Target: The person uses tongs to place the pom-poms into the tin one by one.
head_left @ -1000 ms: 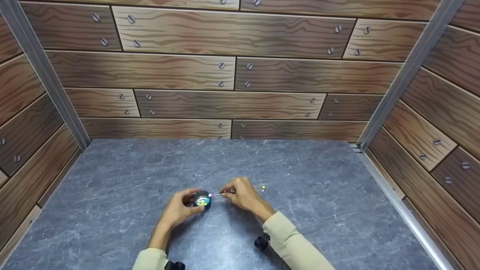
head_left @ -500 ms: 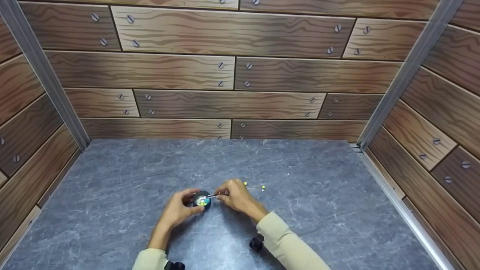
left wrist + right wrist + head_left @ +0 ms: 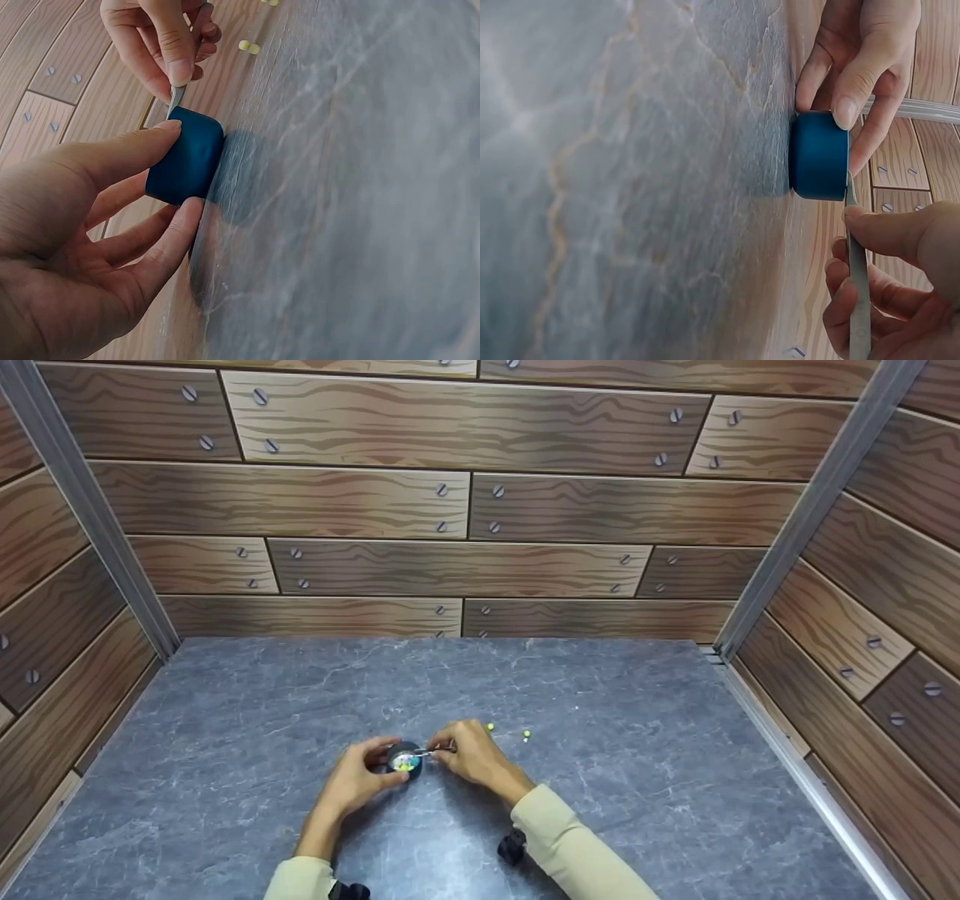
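Observation:
A small round blue cup (image 3: 186, 157) stands on the table, its bowl facing up in the head view. Several tiny white, yellow and teal pieces lie inside it. My left hand (image 3: 356, 778) holds the cup by its sides between thumb and fingers. From the right, my right hand (image 3: 474, 751) pinches metal tweezers (image 3: 859, 300) between thumb and fingers. The tweezers' tips reach over the cup's rim into its mouth; whether they hold a piece is too small to tell. Behind the right hand lie small yellow pieces (image 3: 526, 733), with a tiny white speck close by.
The grey marbled tabletop (image 3: 285, 697) spreads around both hands. Wood-patterned walls (image 3: 465, 510) enclose it at the back and both sides, with metal posts (image 3: 817, 487) at the corners. Another tiny white speck (image 3: 577, 707) lies farther right.
My right hand has moved slightly left, bringing the tweezers' tips from the rim into the cup. The white piece at the tips no longer shows there. A yellow piece behind the hand came into view.

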`<state>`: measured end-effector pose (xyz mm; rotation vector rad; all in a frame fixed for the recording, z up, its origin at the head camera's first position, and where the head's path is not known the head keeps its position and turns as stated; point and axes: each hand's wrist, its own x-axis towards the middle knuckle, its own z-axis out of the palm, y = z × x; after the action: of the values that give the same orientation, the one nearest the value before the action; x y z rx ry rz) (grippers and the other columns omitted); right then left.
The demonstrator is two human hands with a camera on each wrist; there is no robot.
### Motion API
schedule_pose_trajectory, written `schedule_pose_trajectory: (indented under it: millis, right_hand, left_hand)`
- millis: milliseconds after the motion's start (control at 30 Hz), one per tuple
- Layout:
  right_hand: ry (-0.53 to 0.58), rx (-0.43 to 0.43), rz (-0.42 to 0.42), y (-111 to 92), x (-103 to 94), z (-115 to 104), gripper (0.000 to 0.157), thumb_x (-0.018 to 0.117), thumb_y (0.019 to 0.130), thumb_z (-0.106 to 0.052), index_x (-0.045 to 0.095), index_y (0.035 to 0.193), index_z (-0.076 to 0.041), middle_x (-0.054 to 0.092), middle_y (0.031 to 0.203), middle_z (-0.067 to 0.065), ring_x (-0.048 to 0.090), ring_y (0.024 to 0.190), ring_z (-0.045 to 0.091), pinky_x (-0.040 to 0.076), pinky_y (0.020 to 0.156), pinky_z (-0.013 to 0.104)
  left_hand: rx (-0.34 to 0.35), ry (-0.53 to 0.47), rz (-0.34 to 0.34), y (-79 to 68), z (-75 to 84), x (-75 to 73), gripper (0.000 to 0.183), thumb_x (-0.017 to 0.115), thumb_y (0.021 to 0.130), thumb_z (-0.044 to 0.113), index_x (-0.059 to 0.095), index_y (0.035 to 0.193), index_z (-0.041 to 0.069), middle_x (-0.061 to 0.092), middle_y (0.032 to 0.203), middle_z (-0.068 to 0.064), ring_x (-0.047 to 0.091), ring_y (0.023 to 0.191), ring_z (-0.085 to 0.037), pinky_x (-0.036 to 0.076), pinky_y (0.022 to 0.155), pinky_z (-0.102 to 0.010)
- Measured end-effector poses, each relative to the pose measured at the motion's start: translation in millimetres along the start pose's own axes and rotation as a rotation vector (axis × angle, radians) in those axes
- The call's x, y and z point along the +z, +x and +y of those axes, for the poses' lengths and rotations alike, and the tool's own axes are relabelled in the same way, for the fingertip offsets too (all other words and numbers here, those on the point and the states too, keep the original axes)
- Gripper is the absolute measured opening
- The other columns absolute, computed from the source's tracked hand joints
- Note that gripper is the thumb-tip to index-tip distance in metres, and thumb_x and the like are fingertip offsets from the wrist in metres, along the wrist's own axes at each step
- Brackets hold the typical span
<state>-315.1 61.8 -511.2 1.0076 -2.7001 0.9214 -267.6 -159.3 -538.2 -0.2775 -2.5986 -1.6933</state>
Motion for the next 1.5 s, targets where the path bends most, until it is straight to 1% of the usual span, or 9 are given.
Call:
schedule_pose_trajectory:
  millis: [167,367,567,767,1000,1067,1267,1400,1500]
  right_hand:
    - [0.0,-0.003,0.002,-1,0.4,0,0.01,0.078,0.088,-0.005,0.083,0.097,-0.006,0.078,0.088,0.009,0.069,0.076,0.015,0.051,0.066,0.019]
    - [0.048,0.021,-0.005,-3,-5.9,-1,0.012,0.077,0.089,-0.005,0.082,0.1,-0.006,0.079,0.091,0.01,0.067,0.075,0.011,0.053,0.067,0.02]
    - [0.052,0.011,0.035,-5,-20.5,2,0.012,0.077,0.089,-0.005,0.082,0.1,-0.004,0.08,0.094,0.012,0.073,0.082,0.022,0.06,0.073,0.033]
    - [0.017,0.022,0.081,-9,-35.8,15,0.012,0.078,0.087,-0.003,0.082,0.098,-0.004,0.08,0.09,0.011,0.072,0.079,0.022,0.057,0.071,0.027]
    - [0.039,0.048,0.106,-19,-48.5,34,0.012,0.078,0.086,0.001,0.081,0.097,0.0,0.079,0.088,0.014,0.072,0.077,0.026,0.061,0.073,0.046]
    - [0.031,0.061,0.119,-22,-52.3,39,0.012,0.078,0.085,0.001,0.081,0.096,0.0,0.079,0.087,0.014,0.072,0.077,0.027,0.06,0.074,0.047]
    - [0.002,0.096,0.138,-30,-64.1,55,0.013,0.079,0.084,0.001,0.081,0.096,-0.001,0.079,0.086,0.013,0.071,0.076,0.025,0.06,0.073,0.044]
    - [-0.014,0.128,0.144,-37,-71.8,66,0.014,0.079,0.083,0.001,0.081,0.097,-0.002,0.078,0.084,0.012,0.069,0.074,0.022,0.059,0.07,0.037]
    - [-0.033,0.135,0.15,-42,-76.7,75,0.014,0.079,0.083,0.001,0.081,0.096,-0.001,0.078,0.083,0.012,0.069,0.074,0.021,0.059,0.07,0.037]
  left_hand:
    - [-0.001,0.001,0.0,-0.4,-0.4,0.2,0.058,0.087,0.079,0.004,0.065,0.132,-0.005,0.071,0.124,-0.027,0.072,0.109,-0.036,0.057,0.097,-0.051]
    - [-0.003,0.025,0.01,-0.5,-0.4,0.5,0.057,0.087,0.079,0.006,0.066,0.131,-0.003,0.072,0.124,-0.025,0.072,0.109,-0.035,0.057,0.098,-0.051]
    - [-0.025,0.035,0.024,-0.9,1.9,0.8,0.056,0.088,0.079,0.007,0.067,0.131,0.0,0.072,0.124,-0.024,0.071,0.11,-0.034,0.056,0.099,-0.051]
    - [-0.062,0.054,0.034,-2.1,4.6,-0.3,0.056,0.088,0.08,0.009,0.068,0.131,0.003,0.071,0.127,-0.023,0.069,0.113,-0.034,0.055,0.099,-0.052]
    - [-0.047,0.045,0.024,-3.2,3.5,0.1,0.057,0.088,0.079,0.008,0.067,0.132,0.002,0.071,0.127,-0.023,0.069,0.113,-0.035,0.055,0.1,-0.052]
    - [-0.041,0.045,0.024,-3.1,3.1,0.3,0.057,0.088,0.079,0.008,0.067,0.132,0.001,0.071,0.127,-0.023,0.069,0.113,-0.035,0.055,0.1,-0.052]
    - [-0.034,0.057,0.032,-3.2,3.0,0.2,0.057,0.089,0.078,0.009,0.068,0.13,0.002,0.072,0.126,-0.022,0.07,0.113,-0.035,0.054,0.101,-0.053]
    - [-0.03,0.062,0.04,-3.4,3.4,0.2,0.056,0.089,0.078,0.009,0.069,0.129,0.003,0.073,0.125,-0.021,0.07,0.113,-0.035,0.054,0.102,-0.053]
    - [-0.034,0.061,0.041,-3.6,3.6,0.2,0.056,0.089,0.078,0.009,0.069,0.129,0.004,0.073,0.125,-0.021,0.07,0.113,-0.035,0.054,0.101,-0.053]
